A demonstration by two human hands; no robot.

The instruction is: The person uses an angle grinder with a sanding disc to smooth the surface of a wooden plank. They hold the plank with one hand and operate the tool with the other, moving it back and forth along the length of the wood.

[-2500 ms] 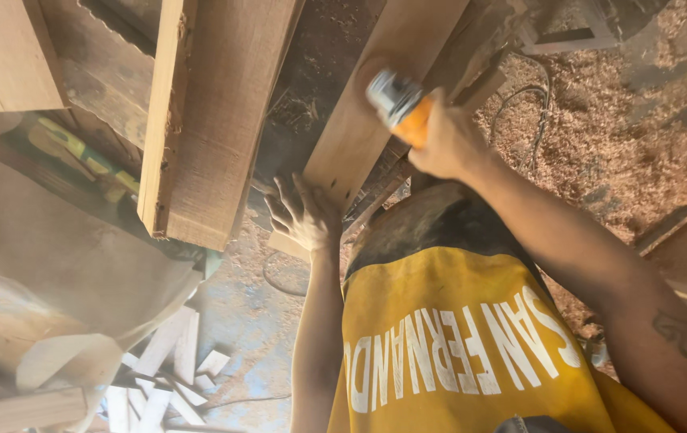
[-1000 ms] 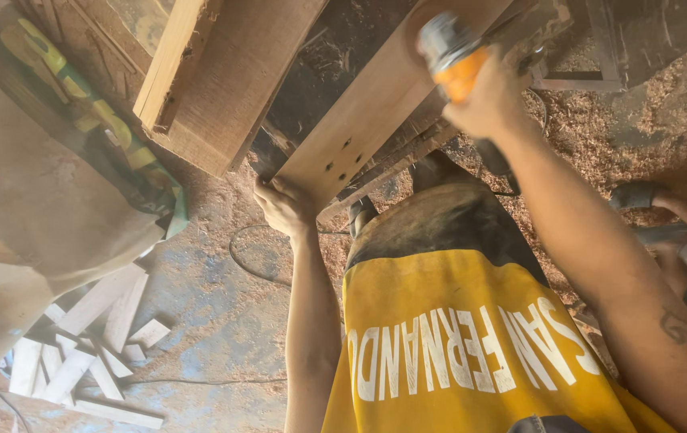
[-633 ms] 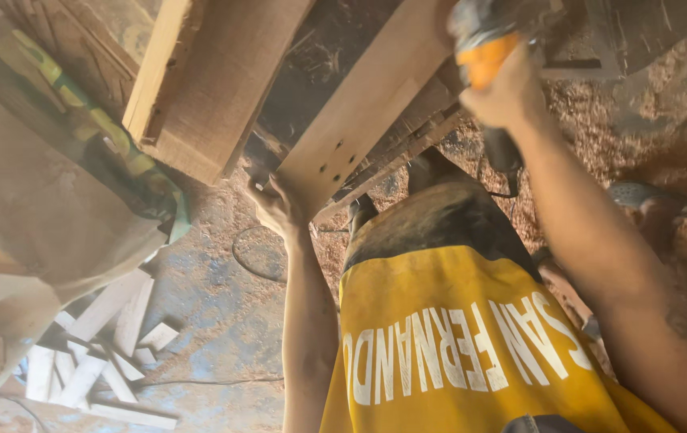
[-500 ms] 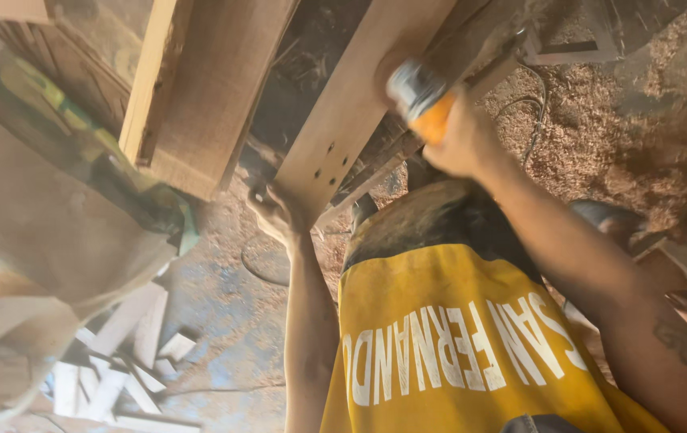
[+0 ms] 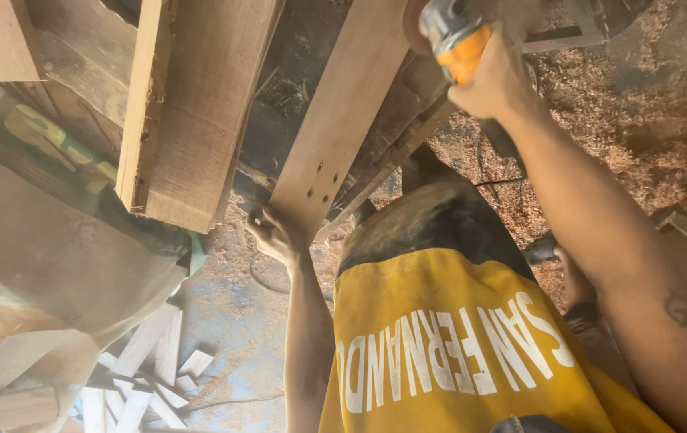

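Compared with half a second ago: right hand [image 5: 492, 80] and its orange-bodied power sander [image 5: 452, 36] shifted farther up the long plank [image 5: 343, 120], away from the near end. Left hand [image 5: 279, 236] unchanged, fingers wrapped under the plank's near end, beside the small holes. Judged: sanding pass in progress, stroke travelling toward the far end, board steadied throughout.

Right hand closed fully round the sander's grip. Plank running from the left hand's grasp diagonally up to beneath the right hand. Thicker timber block [image 5: 191, 120] lying just left of the left hand, apart from it. Pale offcuts [image 5: 147, 377] scattered below, well apart.
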